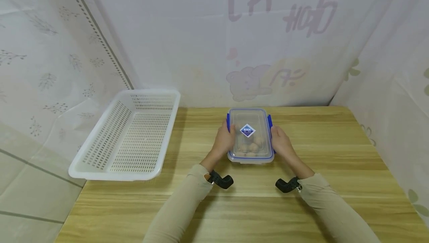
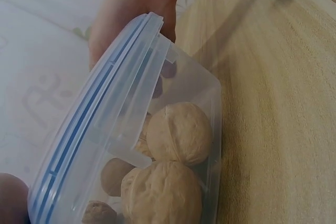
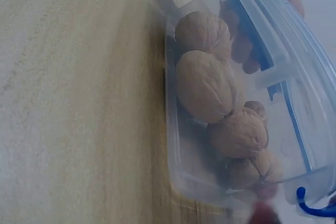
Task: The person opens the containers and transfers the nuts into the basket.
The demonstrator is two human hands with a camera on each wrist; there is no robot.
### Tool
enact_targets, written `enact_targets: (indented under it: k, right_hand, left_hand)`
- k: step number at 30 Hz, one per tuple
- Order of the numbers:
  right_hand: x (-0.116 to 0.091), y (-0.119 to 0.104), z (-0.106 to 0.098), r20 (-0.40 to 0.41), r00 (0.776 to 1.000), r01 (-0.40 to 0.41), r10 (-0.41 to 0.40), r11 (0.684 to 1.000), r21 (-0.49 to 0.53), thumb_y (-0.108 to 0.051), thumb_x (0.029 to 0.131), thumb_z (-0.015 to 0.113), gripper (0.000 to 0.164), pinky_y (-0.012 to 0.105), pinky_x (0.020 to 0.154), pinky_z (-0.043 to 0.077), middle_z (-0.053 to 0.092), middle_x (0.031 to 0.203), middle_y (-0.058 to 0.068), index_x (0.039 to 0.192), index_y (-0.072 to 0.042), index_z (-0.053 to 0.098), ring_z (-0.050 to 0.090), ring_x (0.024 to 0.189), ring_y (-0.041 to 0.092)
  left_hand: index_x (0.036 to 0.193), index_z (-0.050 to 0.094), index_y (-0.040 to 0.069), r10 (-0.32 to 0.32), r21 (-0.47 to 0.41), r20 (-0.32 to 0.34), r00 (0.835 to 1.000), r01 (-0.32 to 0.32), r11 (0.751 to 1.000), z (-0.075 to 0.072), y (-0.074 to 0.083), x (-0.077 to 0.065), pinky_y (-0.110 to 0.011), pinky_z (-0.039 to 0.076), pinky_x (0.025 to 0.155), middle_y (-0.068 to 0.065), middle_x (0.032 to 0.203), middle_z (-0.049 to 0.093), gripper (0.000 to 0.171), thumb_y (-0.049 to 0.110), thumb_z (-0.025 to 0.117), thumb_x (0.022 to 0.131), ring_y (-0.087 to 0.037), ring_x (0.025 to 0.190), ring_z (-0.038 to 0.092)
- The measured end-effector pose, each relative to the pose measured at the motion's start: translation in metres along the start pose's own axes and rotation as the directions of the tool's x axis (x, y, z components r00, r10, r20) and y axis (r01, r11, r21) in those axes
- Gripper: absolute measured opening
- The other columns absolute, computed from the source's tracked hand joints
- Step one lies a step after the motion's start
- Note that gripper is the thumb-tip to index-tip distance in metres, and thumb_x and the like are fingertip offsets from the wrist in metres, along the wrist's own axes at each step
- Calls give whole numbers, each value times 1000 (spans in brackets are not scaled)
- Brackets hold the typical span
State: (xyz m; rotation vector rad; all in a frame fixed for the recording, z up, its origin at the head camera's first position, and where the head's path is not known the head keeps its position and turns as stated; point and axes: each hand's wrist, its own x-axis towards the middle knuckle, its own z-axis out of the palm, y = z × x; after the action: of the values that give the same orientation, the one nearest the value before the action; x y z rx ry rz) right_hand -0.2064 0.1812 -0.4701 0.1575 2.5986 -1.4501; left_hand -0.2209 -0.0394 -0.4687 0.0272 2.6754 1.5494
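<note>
A clear plastic food container point(image 1: 246, 120) with a blue-sealed lid and a diamond-shaped label stands on the table between both hands. Several walnuts point(image 2: 179, 132) show through its walls, gathered toward the near end. My left hand point(image 1: 223, 138) grips the left side, its thumb at the lid's edge. On the opposite side, my right hand point(image 1: 281, 140) holds the container by the right edge, next to a blue latch point(image 1: 270, 121) that sticks outward. The right wrist view shows a latch point(image 3: 315, 209) swung away from the wall. Some fingers are hidden behind the container.
A white perforated plastic basket point(image 1: 140, 142) stands at the table's left, with its rim over the edge. Printed cloth point(image 1: 187, 49) hangs behind the wooden table point(image 1: 335, 153) and along both sides. A dark camera mount sits on each wrist.
</note>
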Motion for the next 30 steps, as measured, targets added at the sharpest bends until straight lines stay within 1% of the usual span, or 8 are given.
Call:
enact_targets:
  k: [2, 4, 8, 12, 18, 22, 24, 30]
  right_hand:
    - [0, 0, -1, 0, 1000, -24, 24, 1000, 14, -46, 111, 17, 67, 60, 119, 26, 33, 158, 29, 158, 2, 24, 30, 146, 46]
    - [1, -1, -1, -9, 999, -32, 32, 999, 17, -49, 111, 18, 71, 60, 120, 23, 28, 161, 28, 159, 2, 20, 26, 148, 46]
    - [1, -1, -2, -23, 1000, -6, 6, 1000, 25, -52, 110, 20, 75, 61, 119, 24, 29, 159, 31, 158, 5, 20, 28, 146, 49]
    - [2, -3, 0, 10, 1000, 28, -28, 999, 29, -57, 108, 22, 81, 62, 118, 26, 29, 158, 33, 158, 6, 18, 31, 144, 50]
    - [1, -6, 5, 89, 995, 33, -35, 999, 28, -62, 106, 30, 87, 60, 118, 28, 28, 159, 33, 161, 3, 12, 31, 145, 49]
    - [2, -5, 6, 121, 992, 29, -34, 999, 45, -60, 105, 38, 88, 61, 117, 28, 26, 160, 32, 161, 2, 10, 30, 145, 49]
    - [3, -3, 6, 136, 990, 34, -41, 998, 58, -56, 106, 40, 85, 62, 116, 30, 28, 159, 32, 161, 2, 11, 32, 144, 49]
    - [6, 0, 10, 169, 984, 40, -57, 994, 102, -49, 109, 36, 75, 62, 119, 24, 27, 161, 28, 162, -2, 12, 26, 148, 47]
  left_hand:
    - [158, 17, -9, 9, -5, 4, 1000, -9, 1000, 0, -1, 0, -51, 45, 108, -34, 153, 38, 61, 28, 35, 112, -44, 135, 48]
    - [158, 18, -9, 17, -10, 9, 1000, -17, 1000, 0, -1, -1, -51, 46, 107, -34, 152, 40, 61, 28, 35, 112, -44, 133, 50]
    - [155, 26, -10, 31, -12, 14, 999, -31, 999, -1, -1, -2, -51, 53, 98, -34, 141, 51, 57, 28, 35, 113, -44, 122, 60]
    - [149, 36, -10, 42, -11, 11, 999, -42, 999, -3, -1, -2, -48, 57, 92, -31, 131, 58, 52, 28, 34, 113, -40, 113, 65]
    - [147, 40, -10, 55, -22, -9, 998, -55, 998, -3, -3, -3, -52, 51, 102, -32, 133, 57, 51, 27, 31, 113, -43, 121, 60]
    - [147, 43, -5, 28, -17, -31, 999, -29, 999, -3, -6, -3, -53, 45, 109, -29, 138, 57, 50, 28, 27, 114, -43, 128, 55]
    - [146, 46, -3, 21, -16, -34, 999, -21, 1000, -4, -7, -3, -53, 45, 108, -27, 137, 58, 49, 29, 27, 114, -42, 127, 56]
    - [150, 43, -2, 8, -40, -10, 1000, -9, 999, -7, -7, -3, -52, 45, 109, -26, 140, 56, 50, 28, 25, 114, -42, 128, 56]
